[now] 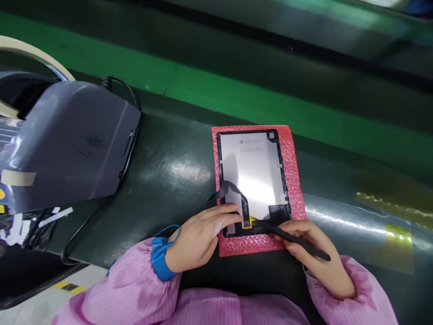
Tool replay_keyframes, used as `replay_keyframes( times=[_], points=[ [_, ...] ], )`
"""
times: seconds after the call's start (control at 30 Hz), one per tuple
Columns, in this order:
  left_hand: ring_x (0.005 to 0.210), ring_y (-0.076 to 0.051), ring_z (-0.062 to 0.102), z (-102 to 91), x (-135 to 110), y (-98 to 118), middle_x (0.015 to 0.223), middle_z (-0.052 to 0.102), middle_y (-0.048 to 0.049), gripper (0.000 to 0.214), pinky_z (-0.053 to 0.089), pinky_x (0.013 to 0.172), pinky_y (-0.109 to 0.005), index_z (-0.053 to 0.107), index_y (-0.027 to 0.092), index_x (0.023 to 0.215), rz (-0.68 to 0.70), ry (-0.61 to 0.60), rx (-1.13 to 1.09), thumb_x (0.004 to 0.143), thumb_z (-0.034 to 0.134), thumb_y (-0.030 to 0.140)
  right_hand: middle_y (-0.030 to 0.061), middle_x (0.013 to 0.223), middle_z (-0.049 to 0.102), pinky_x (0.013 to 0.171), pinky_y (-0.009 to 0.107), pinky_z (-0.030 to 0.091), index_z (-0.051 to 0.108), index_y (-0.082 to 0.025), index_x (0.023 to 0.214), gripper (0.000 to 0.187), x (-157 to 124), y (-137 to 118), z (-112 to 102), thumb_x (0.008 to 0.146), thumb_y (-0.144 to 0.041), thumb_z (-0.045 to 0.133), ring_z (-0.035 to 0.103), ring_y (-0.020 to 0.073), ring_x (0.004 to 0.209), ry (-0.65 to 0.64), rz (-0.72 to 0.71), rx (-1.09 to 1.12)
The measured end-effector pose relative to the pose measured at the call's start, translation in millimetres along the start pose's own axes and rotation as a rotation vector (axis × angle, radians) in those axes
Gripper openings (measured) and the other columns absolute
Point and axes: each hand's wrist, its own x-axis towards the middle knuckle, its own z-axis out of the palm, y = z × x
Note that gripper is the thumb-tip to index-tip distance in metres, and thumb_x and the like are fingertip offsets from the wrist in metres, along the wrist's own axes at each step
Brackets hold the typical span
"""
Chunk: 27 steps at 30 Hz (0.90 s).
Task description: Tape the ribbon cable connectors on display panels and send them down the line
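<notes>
Tablet panel (pixel 252 169), rect. w/ shiny bk, on bumpy red pad (pixel 293 180)

Handwriting (pixel 97 141) on the grey machine (pixel 67 117) and print (pixel 253 150) on the silver panel (pixel 250 174) are illegible.

Single camera, worn on my head; looks forward and steeply down over my pink smock (pixel 243 309) onto the desk (pixel 169 153). Near view: my hands (pixel 198 234) sit low, around mid-width, sleeves (pixel 135 271) cut by the bottom edge. Wide frame, grey machine (pixel 74 144) at left; desk's far edge slants down rightward.
</notes>
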Motion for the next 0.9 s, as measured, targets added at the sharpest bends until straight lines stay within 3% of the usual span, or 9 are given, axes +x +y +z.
replay_keyframes(
  times=[0.17,0.37,0.67,0.9],
  points=[
    [0.130,-0.024,0.057,8.7,-16,20,0.129,0.067,-0.0074,0.074,0.054,0.104,-0.044,0.048,0.027,0.140,-0.163,0.115,-0.059,0.074,0.038,-0.005,0.0038,0.086,0.074,0.066,0.027,0.061,0.071,-0.030,0.107,0.016,-2,-1,-4,0.091,-0.034,0.071,0.074,0.0193,0.074,-0.006,-0.033,0.007],
    [0.129,-0.022,0.055,27.1,-21,28,0.127,0.069,-0.0065,0.072,0.055,0.102,-0.046,0.041,0.027,0.144,-0.068,0.221,-0.073,0.080,0.039,-0.007,0.0026,0.073,0.071,0.045,0.022,0.053,0.069,-0.026,0.097,0.007,-4,-5,2,0.094,-0.032,0.067,0.064,0.0146,0.051,0.092,0.081,0.105],
    [0.128,-0.017,0.055,25.5,-17,26,0.124,0.070,-0.0018,0.073,0.052,0.106,-0.037,0.045,0.026,0.142,-0.145,0.187,-0.069,0.079,0.036,-0.009,0.0026,0.075,0.071,0.051,0.027,0.059,0.065,-0.024,0.095,0.004,-13,-6,13,0.094,-0.021,0.067,0.070,0.0168,0.057,0.059,0.052,0.157],
    [0.126,-0.018,0.057,23.0,-15,28,0.123,0.071,-0.0023,0.072,0.054,0.104,-0.038,0.046,0.025,0.140,-0.155,0.187,-0.052,0.077,0.036,-0.009,0.0032,0.081,0.073,0.052,0.026,0.059,0.064,-0.024,0.099,0.011,-17,-3,17,0.094,-0.015,0.065,0.072,0.0168,0.061,0.036,0.049,0.211]
  ],
)
